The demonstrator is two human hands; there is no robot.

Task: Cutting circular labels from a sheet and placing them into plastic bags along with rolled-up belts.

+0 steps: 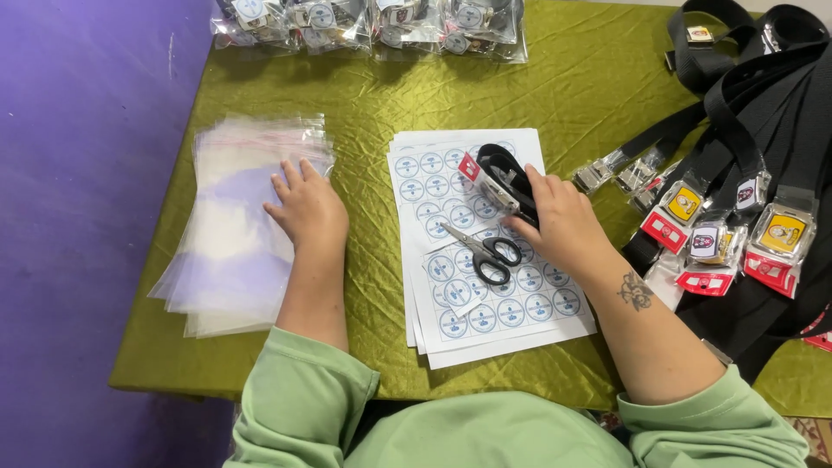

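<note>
Right hand (562,224): closed around a rolled black belt (507,178) with a metal buckle and a red tag, held above the upper part of the sticker sheets.

Left hand (305,206): open, palm down, fingers spread flat on the top of a stack of clear plastic bags (230,251). The bags under the hand appear empty; the stack lies at the table's left edge, slightly fanned.

Sticker sheets (511,316): several white sheets piled together at table centre, printed with rows of round blue-and-white stickers. One smaller cut piece lies loose on top, near the scissors.

Scissors (485,251): black-handled, blades shut, lying on the sheets just below the right hand, not touched.

Loose belts (763,113): a heap of black belts at the right of the table, buckles toward the centre, each with a clear cover, a coloured emblem and a red tag; well apart from the bags.

Filled bags (373,22): a row of clear bags at the far edge, each holding a rolled belt with a round sticker showing.

Tablecloth (364,113): creased olive-green fabric under everything.

Sleeves (303,399): pale green, pushed up both forearms.
</note>
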